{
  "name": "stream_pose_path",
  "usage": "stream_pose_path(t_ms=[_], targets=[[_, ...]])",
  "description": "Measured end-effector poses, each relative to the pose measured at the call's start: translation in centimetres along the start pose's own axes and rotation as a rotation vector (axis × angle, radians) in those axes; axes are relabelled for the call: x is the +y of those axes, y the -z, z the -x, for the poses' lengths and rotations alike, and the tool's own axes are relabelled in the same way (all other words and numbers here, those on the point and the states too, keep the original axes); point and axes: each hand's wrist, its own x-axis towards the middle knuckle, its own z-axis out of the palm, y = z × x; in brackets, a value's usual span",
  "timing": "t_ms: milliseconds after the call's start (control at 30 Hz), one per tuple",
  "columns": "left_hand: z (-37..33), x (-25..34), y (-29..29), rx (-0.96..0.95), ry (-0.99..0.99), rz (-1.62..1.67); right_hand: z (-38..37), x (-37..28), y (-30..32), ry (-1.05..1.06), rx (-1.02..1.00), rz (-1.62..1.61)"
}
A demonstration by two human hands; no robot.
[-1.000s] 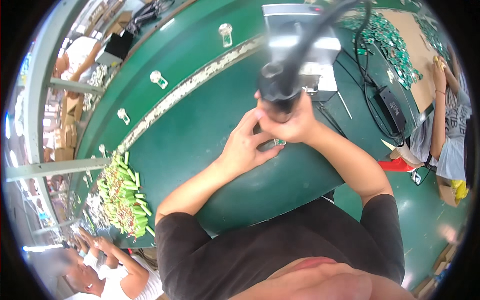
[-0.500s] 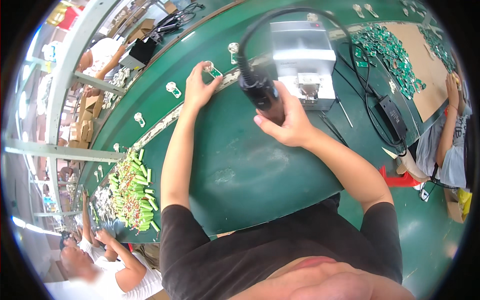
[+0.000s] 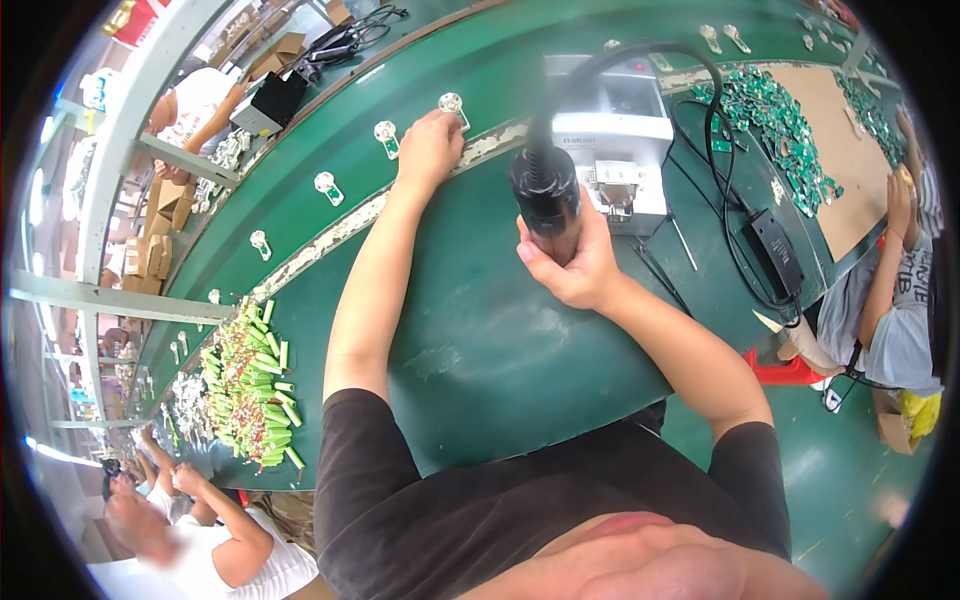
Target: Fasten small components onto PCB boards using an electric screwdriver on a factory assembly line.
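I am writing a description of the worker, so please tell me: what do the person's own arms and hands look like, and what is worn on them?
Both hands, the left hand and the right hand, are bare: no gloves, and no rings or watch that I can see. The forearms are bare too. Short black sleeves of a black shirt cover only the upper arms.

green table with worn pale strip along middle. heap of green cylinders at left edge. scattered green circuit boards on brown sheet at far right. black power adapter with cables nearby. cardboard boxes beyond table, left.
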Motion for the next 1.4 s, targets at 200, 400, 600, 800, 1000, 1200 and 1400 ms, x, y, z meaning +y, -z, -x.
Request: stream_pose_path(t_ms=[200, 400, 600, 800, 1000, 1200, 1400], targets=[[2.2, 2.7, 2.5, 0.030, -0.046, -0.030, -0.2, -0.9, -0.8, -0.047, 0.121, -0.165], [10.4, 11.1, 5.0, -0.111, -0.176, 0.189, -1.5, -4.7, 1.1, 0.170, 0.161, -0.207], [15.1, 13.2, 4.4, -0.251, -0.235, 0.477, -4.7, -7.4, 5.2, 0.453, 0.304, 0.040], [14.7, 12.7, 3.7, -0.199, -0.304, 0.497, -5.3, -5.8, 6.3, 0.359, 0.260, 0.232], [14.7, 11.9, 3.7, -0.167, -0.217, 0.420, -4.0, -5.7, 6.7, 0.062, 0.150, -0.075], [15.2, 11.5, 2.5, -0.248, -0.324, 0.586, -2.3, -3.6, 5.9, 0.122, -0.077, -0.191], [15.7, 11.8, 1.9, -0.228, -0.356, 0.666, -1.0, -3.0, 4.4, 0.026, -0.107, -0.209]])
